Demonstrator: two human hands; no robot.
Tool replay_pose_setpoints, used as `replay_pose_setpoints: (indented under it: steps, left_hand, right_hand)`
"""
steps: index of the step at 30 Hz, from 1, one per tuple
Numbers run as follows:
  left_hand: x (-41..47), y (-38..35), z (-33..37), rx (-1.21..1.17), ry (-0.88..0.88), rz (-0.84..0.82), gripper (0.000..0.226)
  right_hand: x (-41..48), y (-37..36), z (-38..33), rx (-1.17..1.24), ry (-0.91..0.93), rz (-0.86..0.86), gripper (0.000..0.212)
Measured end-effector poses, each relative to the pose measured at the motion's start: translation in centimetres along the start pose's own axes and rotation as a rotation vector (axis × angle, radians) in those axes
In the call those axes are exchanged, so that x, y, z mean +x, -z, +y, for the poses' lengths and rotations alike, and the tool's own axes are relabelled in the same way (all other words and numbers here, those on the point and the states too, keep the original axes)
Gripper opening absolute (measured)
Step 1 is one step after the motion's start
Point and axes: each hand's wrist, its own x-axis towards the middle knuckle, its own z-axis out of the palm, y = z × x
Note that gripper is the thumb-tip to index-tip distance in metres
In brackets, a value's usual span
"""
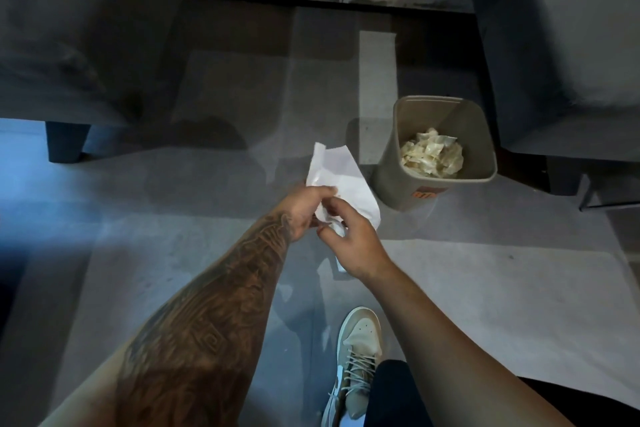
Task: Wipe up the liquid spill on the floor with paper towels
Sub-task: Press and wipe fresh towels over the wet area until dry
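Note:
A white paper towel (341, 177) is held up in front of me over the grey floor (485, 270), gripped by both hands. My left hand (304, 210), on a tattooed forearm, pinches its lower left edge. My right hand (349, 239) grips the bunched lower end, and a bit of towel hangs below that wrist. A faint wet sheen shows on the floor near my shoe (356, 357). I cannot make out a clear puddle.
A beige waste bin (391, 180) with crumpled used towels (433, 154) inside stands just right of the towel. Grey upholstered furniture with dark legs stands at left (69, 45) and right (571, 45). A dark ledge crosses the top.

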Motion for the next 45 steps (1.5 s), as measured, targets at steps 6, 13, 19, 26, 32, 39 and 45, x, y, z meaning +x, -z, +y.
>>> replay_pose_setpoints:
  steps: [6,13,19,26,32,39,45]
  left_hand:
    - [1.2,3.2,-1.4,-0.029,-0.014,0.381,0.026]
    - [0.7,7.0,-2.9,-0.089,-0.016,0.459,0.033]
    - [0.1,9.4,-4.4,-0.110,0.019,0.441,0.032]
    - [-1.1,10.1,-4.4,-0.104,0.045,0.396,0.030]
    - [-2.3,10.0,-3.7,-0.085,0.026,0.364,0.020]
    - [-3.4,11.0,-3.8,-0.085,0.021,0.277,0.035]
    - [-4.2,14.3,-4.9,-0.391,0.002,0.018,0.079]
  right_hand:
    - [0.8,-0.5,2.3,-0.063,-0.097,0.373,0.039]
    - [5.6,1.4,6.9,-0.086,-0.662,0.579,0.087]
    - [7.2,2.0,8.5,-0.021,-0.687,0.431,0.028]
    - [4.9,3.2,3.0,0.147,-0.392,0.704,0.011]
    - [2.9,2.6,-3.4,0.258,-0.163,0.773,0.011]
    - [1.9,-6.8,-5.5,0.169,-0.033,0.285,0.016]
    - [0.8,-13.8,-5.4,0.150,-0.131,-0.061,0.016]
